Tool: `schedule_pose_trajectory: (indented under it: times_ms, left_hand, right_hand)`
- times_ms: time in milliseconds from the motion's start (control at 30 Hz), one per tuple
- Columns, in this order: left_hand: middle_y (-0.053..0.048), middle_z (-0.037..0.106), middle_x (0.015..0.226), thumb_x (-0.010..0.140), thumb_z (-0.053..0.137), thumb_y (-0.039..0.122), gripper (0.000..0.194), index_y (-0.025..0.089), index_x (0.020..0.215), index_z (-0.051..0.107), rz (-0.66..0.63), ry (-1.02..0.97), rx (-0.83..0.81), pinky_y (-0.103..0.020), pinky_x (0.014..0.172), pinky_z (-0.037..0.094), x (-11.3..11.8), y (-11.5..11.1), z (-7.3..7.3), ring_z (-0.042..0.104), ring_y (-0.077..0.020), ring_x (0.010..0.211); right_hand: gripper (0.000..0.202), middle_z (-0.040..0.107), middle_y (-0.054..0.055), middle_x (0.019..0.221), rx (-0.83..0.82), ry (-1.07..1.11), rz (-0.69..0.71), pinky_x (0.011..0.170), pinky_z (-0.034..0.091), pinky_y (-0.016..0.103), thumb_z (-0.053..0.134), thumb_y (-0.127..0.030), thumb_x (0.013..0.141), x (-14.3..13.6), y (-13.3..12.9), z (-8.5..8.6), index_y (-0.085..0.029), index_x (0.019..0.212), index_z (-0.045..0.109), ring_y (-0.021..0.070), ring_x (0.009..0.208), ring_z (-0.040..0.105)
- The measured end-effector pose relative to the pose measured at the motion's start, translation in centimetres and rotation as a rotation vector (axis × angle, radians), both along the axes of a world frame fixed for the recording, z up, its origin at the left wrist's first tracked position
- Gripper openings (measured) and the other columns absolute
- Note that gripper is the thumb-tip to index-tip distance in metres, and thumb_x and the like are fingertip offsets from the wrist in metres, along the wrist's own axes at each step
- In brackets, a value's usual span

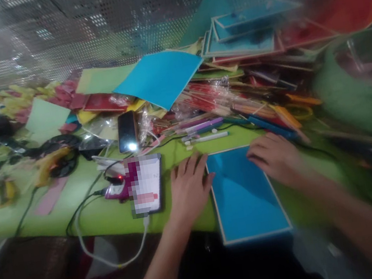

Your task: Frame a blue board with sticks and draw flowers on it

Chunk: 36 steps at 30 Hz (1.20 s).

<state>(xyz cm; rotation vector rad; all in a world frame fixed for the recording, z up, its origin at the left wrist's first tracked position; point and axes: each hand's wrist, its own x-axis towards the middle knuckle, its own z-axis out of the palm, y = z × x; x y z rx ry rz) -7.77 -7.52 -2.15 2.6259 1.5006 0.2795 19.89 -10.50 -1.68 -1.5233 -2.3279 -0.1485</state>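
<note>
A blue rectangular board (245,196) with pale edges lies on the green tabletop, its near end jutting past the table's front edge. Along its upper left edge rests my left hand (190,186), fingers stretched out and the thumb touching the board's side. My right hand (277,160) is at the upper right corner, fingers loosely bent with the tips on the board's edge. Neither hand is seen gripping it. Just beyond the board are a white pen (210,137) and purple pens (205,126).
Left of my hands lie a phone (152,183) with a cable and a second phone (127,132) with its light on. Behind are a loose blue sheet (163,76), thin sticks (204,98) and stacked blue boards (244,41). A green rounded container (352,88) stands right.
</note>
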Motion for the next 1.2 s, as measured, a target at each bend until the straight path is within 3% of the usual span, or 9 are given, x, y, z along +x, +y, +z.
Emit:
schedule_pose_trajectory:
  times_ms: [167,400,500,567,667,900,1200]
  left_hand:
    - [-0.006,0.054,0.161,0.109,0.047,0.043,0.049,0.028,0.155,0.050,0.008,0.003,-0.005,-0.059,0.110,0.048,0.0,-0.1,0.0,0.052,-0.0344,0.142]
    - [-0.006,0.054,0.161,0.109,0.049,0.041,0.050,0.028,0.157,0.048,0.017,-0.016,-0.023,-0.058,0.112,0.046,-0.1,-0.1,-0.1,0.051,-0.0341,0.143]
    - [-0.007,0.053,0.162,0.109,0.047,0.043,0.050,0.027,0.157,0.048,0.018,-0.025,-0.027,-0.059,0.112,0.046,-0.1,-0.1,-0.1,0.051,-0.0337,0.143]
    - [-0.007,0.054,0.161,0.110,0.046,0.043,0.050,0.027,0.157,0.048,0.017,-0.024,-0.027,-0.059,0.112,0.046,0.0,-0.2,-0.1,0.051,-0.0335,0.143]
    - [-0.006,0.055,0.160,0.109,0.048,0.042,0.049,0.028,0.155,0.051,0.013,-0.017,-0.014,-0.058,0.112,0.047,0.0,-0.2,-0.1,0.052,-0.0331,0.142]
    - [-0.006,0.057,0.158,0.108,0.051,0.042,0.047,0.029,0.153,0.053,0.019,-0.020,-0.009,-0.058,0.110,0.049,0.1,-0.1,0.1,0.053,-0.0334,0.142]
    - [-0.005,0.058,0.158,0.109,0.049,0.041,0.044,0.030,0.151,0.055,0.026,-0.032,-0.028,-0.058,0.109,0.049,0.1,0.1,0.3,0.054,-0.0323,0.141]
  right_hand:
    - [0.017,0.071,0.011,0.097,-0.046,-0.001,-0.037,0.085,0.044,0.043,0.058,-0.023,0.103,-0.4,0.1,0.2,-0.019,0.091,0.069,0.0285,0.094,0.058]
    - [0.038,0.074,0.005,0.087,-0.270,0.602,0.141,0.083,0.051,0.036,0.047,-0.034,0.109,0.8,-0.4,1.9,-0.023,0.079,0.066,0.0219,0.089,0.068]
    - [0.029,0.080,0.007,0.106,-0.170,0.449,0.097,0.091,0.050,0.038,0.050,-0.036,0.108,0.7,-0.3,1.3,-0.023,0.105,0.076,0.0245,0.103,0.071]
    - [0.033,0.078,0.009,0.125,-0.118,0.271,0.072,0.098,0.048,0.042,0.050,-0.036,0.108,0.3,-0.1,0.5,-0.023,0.129,0.072,0.0273,0.116,0.068]
    - [0.041,0.072,0.010,0.140,-0.109,0.103,0.060,0.103,0.045,0.045,0.046,-0.035,0.109,-0.4,0.0,-0.5,-0.023,0.144,0.065,0.0286,0.127,0.064]
    - [0.045,0.068,0.009,0.146,-0.145,-0.015,0.024,0.102,0.046,0.047,0.047,-0.037,0.108,-0.9,-0.3,-0.9,-0.021,0.148,0.062,0.0289,0.127,0.062]
    - [0.044,0.069,0.008,0.145,-0.135,0.012,0.028,0.102,0.046,0.049,0.048,-0.036,0.107,-1.0,-0.4,-0.7,-0.025,0.146,0.064,0.0299,0.128,0.062]
